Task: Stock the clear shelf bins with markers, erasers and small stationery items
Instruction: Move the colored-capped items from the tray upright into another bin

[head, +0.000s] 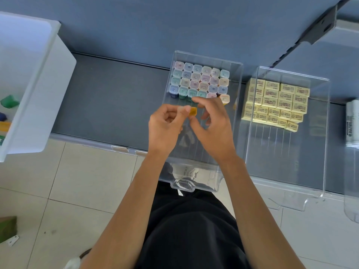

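Left hand [165, 125] pinches an amber-capped marker [193, 111] upright, cap end toward the camera, over the clear bin [191, 147]. Right hand [211, 123] curls beside it, grip unclear. Pastel markers [200, 80] stand upright behind.

On the shelf [116, 94], the marker bin [194, 148] sits left of the eraser bin [281, 156] (both overhang its front edge).

Orange marker [193, 111]: we see only one end, the left hand [165, 126] and right hand [212, 125] cover the rest
Erasers [275, 102]: print too small for us to read
White bin [38, 84]: cut by the left edge, contents unclear to us
White item [352, 123]: cut by the right edge
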